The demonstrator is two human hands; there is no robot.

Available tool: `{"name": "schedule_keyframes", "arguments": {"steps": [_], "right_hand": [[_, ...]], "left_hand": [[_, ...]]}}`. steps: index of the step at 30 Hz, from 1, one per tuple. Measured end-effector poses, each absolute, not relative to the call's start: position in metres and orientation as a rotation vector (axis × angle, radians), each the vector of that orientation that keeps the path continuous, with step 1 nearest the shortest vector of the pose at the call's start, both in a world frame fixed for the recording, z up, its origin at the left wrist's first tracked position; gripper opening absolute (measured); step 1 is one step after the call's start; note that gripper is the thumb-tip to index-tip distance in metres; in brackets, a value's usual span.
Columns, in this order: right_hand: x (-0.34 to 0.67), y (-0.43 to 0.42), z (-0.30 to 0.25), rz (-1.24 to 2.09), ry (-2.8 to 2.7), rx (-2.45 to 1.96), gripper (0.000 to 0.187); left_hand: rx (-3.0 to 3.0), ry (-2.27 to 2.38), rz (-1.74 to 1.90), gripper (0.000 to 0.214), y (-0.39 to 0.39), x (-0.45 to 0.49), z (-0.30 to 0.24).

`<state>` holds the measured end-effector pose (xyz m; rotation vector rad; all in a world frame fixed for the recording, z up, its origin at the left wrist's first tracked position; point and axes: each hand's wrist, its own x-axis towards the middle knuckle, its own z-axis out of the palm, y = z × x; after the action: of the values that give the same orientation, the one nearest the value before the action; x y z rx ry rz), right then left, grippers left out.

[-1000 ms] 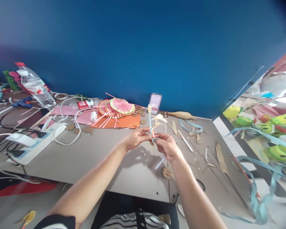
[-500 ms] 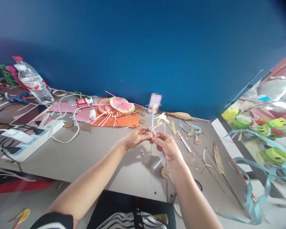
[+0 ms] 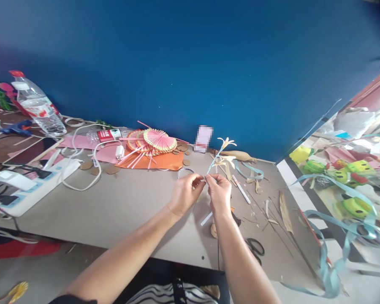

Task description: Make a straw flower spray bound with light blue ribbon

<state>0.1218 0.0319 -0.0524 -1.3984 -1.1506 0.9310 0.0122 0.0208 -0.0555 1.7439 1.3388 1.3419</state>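
My right hand (image 3: pixel 220 191) is closed in a pinch around the pale-blue stem (image 3: pixel 213 162) of a cream craft flower (image 3: pixel 227 142). The stem leans up and to the right from my fingertips. A second cream bloom (image 3: pixel 228 161) sits close beside the stem; whether it is joined to it I cannot tell. My left hand (image 3: pixel 187 193) is closed too, its thumb and fingertips meeting those of the right at the stem's lower part. What lies inside the left pinch is hidden. Just behind the left knuckles shows a thin pale ring (image 3: pixel 185 171).
Pink pleated paper fans (image 3: pixel 158 141) lie on orange paper (image 3: pixel 171 161) at the back. Left are a power strip (image 3: pixel 39 188), cables and bottles (image 3: pixel 41 110). To the right lie a white pen-like stick (image 3: pixel 241 189), scissors (image 3: pixel 256 249), dried husks (image 3: pixel 285 211) and blue ribbon (image 3: pixel 331 270).
The flower has tilted from upright to leaning right. My left hand has turned, its fingers curling inward beside the right. The scissors and the pale ring have come into sight.
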Motion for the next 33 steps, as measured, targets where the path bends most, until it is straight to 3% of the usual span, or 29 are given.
{"name": "schedule_keyframes", "arguments": {"steps": [11,18,25,33], "right_hand": [[0.104,0.029,-0.051,0.760,-0.987,-1.360,0.021],[0.101,0.030,-0.047,0.755,-1.028,-1.401,0.021],[0.106,0.032,-0.046,1.132,-0.896,-1.192,0.017],[0.121,0.028,-0.040,1.619,-0.866,-0.917,0.016]], "left_hand": [[2.208,1.605,1.231,0.023,0.023,0.015,-0.042],[1.912,1.442,1.353,0.021,0.031,0.014,-0.050],[1.117,0.983,1.284,0.022,0.037,0.011,-0.054],[0.846,0.614,1.151,0.021,0.032,0.000,-0.054]]}}
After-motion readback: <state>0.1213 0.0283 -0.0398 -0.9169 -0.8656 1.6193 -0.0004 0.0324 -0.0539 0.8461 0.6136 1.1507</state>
